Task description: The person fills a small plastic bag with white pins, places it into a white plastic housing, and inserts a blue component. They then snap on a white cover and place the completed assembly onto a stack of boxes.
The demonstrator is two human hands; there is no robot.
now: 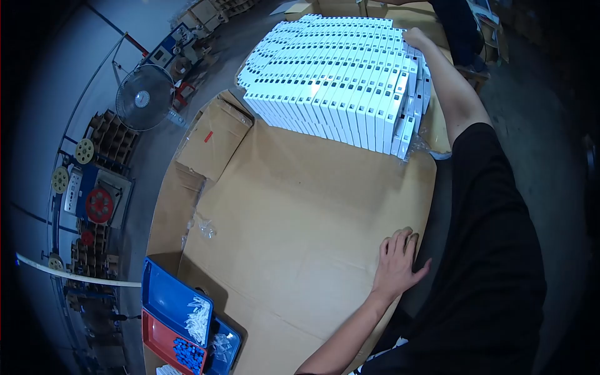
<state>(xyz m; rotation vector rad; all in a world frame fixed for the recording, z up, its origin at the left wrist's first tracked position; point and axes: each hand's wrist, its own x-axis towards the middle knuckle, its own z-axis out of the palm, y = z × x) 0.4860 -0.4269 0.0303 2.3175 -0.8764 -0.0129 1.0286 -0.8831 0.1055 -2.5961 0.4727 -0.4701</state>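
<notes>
My left hand (397, 261) lies palm down with its fingers spread, resting near the right edge of the cardboard-covered table (300, 212); it holds nothing. My right arm reaches far forward, and my right hand (417, 39) is closed at the far right corner of a big block of white plastic cases (337, 81). Its bent fingers appear to grip one of the cases there, though the fingertips are partly hidden. The cases stand upright in tight rows, each with small dark square openings on top. Several at the right side lean or sit out of line.
At the near left stand a blue tray (165, 294) with small white parts, a red tray (156, 337) with blue parts and another blue tray (234, 353) with clear pieces. A cardboard box (215, 137), a fan (145, 97) and another person's dark-clothed leg (459, 31) are farther off.
</notes>
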